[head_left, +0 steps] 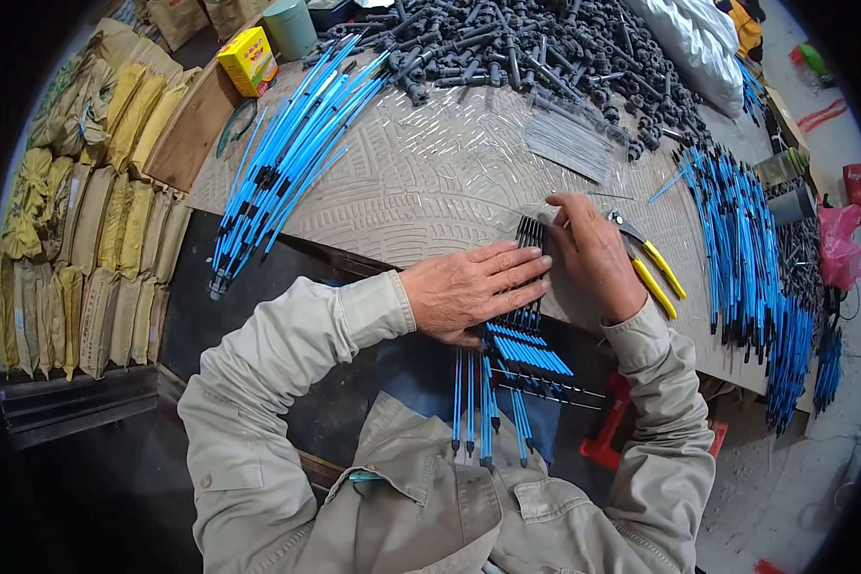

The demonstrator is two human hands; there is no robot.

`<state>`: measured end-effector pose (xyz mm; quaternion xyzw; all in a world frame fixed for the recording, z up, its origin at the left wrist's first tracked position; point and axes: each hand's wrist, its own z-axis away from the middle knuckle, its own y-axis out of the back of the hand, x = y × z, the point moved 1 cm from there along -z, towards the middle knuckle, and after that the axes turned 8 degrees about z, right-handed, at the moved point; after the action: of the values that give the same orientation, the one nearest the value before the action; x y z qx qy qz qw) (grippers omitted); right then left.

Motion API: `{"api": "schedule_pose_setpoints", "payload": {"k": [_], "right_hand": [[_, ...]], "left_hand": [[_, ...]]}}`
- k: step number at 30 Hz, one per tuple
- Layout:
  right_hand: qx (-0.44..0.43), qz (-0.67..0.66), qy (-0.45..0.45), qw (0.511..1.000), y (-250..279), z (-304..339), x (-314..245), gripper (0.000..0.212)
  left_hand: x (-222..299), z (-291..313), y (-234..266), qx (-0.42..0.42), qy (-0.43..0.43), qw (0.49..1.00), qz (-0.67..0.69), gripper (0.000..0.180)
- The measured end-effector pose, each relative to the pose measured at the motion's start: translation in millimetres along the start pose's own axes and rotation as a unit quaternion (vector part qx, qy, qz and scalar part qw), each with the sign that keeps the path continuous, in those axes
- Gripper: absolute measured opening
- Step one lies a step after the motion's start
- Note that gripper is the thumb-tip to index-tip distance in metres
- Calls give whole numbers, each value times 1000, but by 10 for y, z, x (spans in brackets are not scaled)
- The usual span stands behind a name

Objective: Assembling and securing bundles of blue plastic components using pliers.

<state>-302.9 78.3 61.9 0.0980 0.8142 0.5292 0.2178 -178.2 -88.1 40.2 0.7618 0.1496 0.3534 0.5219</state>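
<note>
A row of slim blue rods with black ends [529, 231] lies side by side over the table's front edge, its lower part in front of my body. My left hand [478, 287] rests flat across the black ends, fingers stretched out and covering their middle. Just right of the row is my right hand [598, 253], its fingers bent toward the thumb; whatever they hold is too small or hidden. Pliers with yellow handles [656, 277] lie right beside it. More blue rods [488, 421] hang down below the row.
Black plastic fittings [545, 57] are heaped at the back. Thin metal pins [450, 124] lie scattered on the patterned tabletop [373, 206], near a clear bag of pins [569, 143]. Blue rod bundles lie at left [287, 163] and right [746, 249]. A yellow box [248, 62] stands back left.
</note>
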Motion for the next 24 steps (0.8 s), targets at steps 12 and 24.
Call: {"api": "schedule_pose_setpoints", "payload": {"k": [12, 24], "right_hand": [[-17, 300, 209, 931, 187, -60, 53, 10], [-85, 252, 86, 960, 17, 14, 156, 9]], "left_hand": [[1, -9, 26, -8, 3, 1000, 2, 107], [13, -1, 43, 2, 4, 1000, 7, 109]]}}
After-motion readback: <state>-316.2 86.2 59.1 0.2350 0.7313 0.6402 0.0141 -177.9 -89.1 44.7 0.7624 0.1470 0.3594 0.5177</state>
